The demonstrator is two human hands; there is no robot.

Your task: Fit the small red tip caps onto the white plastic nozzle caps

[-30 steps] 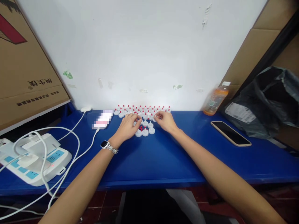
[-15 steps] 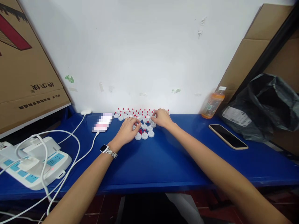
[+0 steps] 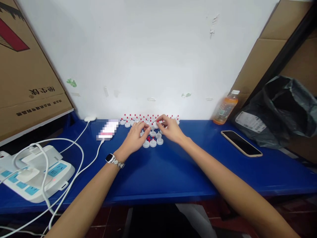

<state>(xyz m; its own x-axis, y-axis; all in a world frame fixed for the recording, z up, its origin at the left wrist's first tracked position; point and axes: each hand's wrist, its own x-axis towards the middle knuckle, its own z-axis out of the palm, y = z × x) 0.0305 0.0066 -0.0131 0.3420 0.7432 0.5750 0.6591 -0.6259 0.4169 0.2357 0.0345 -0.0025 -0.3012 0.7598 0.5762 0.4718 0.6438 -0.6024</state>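
Note:
Many white plastic nozzle caps (image 3: pixel 153 142), most topped with small red tips, stand in a cluster on the blue table near the wall. Several loose red tips (image 3: pixel 149 139) lie in a gap among them. At the cluster's left side is my left hand (image 3: pixel 135 135), thumb and fingertips drawn together; what they hold, if anything, is too small to make out. My right hand (image 3: pixel 170 129) reaches in from the right, thumb and forefinger pinching at a red-tipped white cap (image 3: pixel 156 125). Both hands partly cover the caps behind them.
A power strip (image 3: pixel 37 180) with white cables and a charging phone (image 3: pixel 108 129) are on the left. To the right are a dark phone (image 3: pixel 241 143), an orange drink bottle (image 3: pixel 226 107) and a black plastic bag (image 3: pixel 272 112). Cardboard boxes flank both sides.
My right hand has shifted slightly left, toward my left hand, and its thumb and forefinger now pinch over the middle of the cluster. My left hand has barely moved.

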